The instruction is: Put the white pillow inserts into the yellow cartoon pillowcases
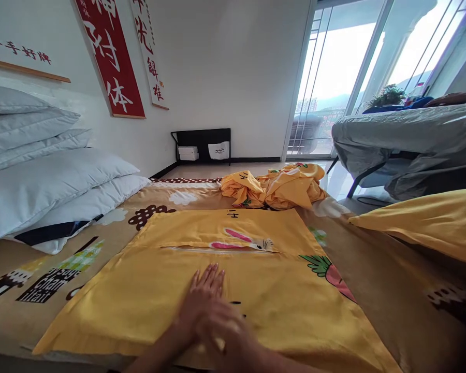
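Note:
A yellow pillowcase point(140, 290) lies spread flat on the patterned bed sheet, printed with a rabbit, a carrot and "Hi". A slit-like opening point(194, 248) runs across its upper part. My left hand point(205, 290) rests on the cloth below that slit, palm down with its fingers stretched out. Nearer to me, my right hand point(229, 326) overlaps the left one around the wrist. Motion smears the right hand's fingers, so their shape is unclear.
White pillows point(62, 176) are stacked at the left. Crumpled yellow fabric point(275, 186) lies at the bed's far edge, and more yellow cloth point(431, 217) at the right. Behind stand a black rack point(202, 137) and a plastic-covered table point(404, 129) by the glass door.

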A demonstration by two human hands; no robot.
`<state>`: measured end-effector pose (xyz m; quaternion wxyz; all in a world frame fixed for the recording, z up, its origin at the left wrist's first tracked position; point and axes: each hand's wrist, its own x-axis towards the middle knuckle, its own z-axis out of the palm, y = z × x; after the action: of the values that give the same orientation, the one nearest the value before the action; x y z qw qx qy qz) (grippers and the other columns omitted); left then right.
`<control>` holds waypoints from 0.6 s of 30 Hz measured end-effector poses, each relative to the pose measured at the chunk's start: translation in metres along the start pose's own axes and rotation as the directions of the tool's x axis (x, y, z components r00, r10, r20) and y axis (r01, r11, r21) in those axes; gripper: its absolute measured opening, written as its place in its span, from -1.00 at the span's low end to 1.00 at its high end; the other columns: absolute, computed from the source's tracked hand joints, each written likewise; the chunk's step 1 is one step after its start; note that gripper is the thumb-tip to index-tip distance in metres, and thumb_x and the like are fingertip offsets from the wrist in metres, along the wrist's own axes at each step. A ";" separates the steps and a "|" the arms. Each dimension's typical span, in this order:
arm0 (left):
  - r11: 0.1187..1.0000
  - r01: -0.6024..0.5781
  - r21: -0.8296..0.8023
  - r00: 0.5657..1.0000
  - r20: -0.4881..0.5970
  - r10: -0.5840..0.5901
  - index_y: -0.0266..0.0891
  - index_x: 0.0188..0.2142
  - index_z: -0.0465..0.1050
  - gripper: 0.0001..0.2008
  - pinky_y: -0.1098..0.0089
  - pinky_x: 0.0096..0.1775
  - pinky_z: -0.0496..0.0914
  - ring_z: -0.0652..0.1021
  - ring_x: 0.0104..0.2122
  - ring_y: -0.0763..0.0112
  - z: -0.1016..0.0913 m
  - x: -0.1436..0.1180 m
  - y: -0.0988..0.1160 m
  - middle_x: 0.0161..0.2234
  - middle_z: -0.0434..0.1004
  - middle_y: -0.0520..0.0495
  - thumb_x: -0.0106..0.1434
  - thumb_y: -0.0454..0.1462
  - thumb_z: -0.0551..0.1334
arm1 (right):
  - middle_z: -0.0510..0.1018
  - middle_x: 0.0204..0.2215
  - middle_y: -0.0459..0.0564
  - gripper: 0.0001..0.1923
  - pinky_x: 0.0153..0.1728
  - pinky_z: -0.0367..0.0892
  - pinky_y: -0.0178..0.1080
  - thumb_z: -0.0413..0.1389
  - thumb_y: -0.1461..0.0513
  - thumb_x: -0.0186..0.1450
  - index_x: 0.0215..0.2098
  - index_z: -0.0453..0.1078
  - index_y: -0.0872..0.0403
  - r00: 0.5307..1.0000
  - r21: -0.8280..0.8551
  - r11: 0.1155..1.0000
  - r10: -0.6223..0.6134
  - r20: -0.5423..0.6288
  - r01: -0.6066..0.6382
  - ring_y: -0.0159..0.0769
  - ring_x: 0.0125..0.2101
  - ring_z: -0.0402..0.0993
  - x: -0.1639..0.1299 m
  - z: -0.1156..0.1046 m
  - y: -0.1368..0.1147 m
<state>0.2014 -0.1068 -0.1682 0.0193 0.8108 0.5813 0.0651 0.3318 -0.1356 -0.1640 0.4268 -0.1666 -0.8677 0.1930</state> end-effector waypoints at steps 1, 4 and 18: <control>1.000 0.002 -0.006 1.000 -0.010 -0.002 -0.17 0.28 0.14 -0.49 0.01 0.26 0.08 0.15 0.29 0.18 0.002 -0.005 0.003 0.30 0.10 -0.13 0.34 -0.27 -0.01 | 0.60 -0.18 0.01 -0.74 0.00 0.35 -0.24 -0.10 0.26 0.37 -0.18 0.43 0.05 0.985 -0.047 0.985 0.162 -0.049 -0.165 -0.34 -0.10 0.50 0.007 -0.013 0.001; 1.000 0.005 -0.028 0.997 -0.074 -0.007 -0.16 0.28 0.14 -0.51 -0.01 0.25 0.08 0.16 0.29 0.21 0.000 -0.015 0.009 0.30 0.12 -0.12 0.37 -0.29 -0.06 | 0.38 0.14 0.18 -0.58 0.14 0.24 0.00 -0.07 0.29 0.30 0.10 0.33 0.12 0.869 -0.259 0.831 0.484 -0.098 -0.492 -0.14 0.15 0.28 0.015 -0.040 0.015; 0.958 0.281 -0.057 0.958 -0.048 -0.284 -0.08 0.29 0.12 -0.46 0.02 0.26 0.04 0.11 0.31 0.21 -0.018 -0.052 -0.063 0.32 0.06 -0.05 0.37 -0.04 -0.06 | -0.03 0.33 -0.11 -0.37 0.26 -0.01 0.11 -0.19 -0.04 0.39 0.37 -0.17 -0.12 0.761 -0.622 0.682 0.616 0.204 -0.385 -0.14 0.31 -0.08 -0.096 -0.122 0.042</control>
<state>0.1238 -0.1362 -0.1616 0.0324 0.7168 0.6895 0.0986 0.4912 -0.1192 -0.1801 0.1040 -0.4739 -0.8708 0.0796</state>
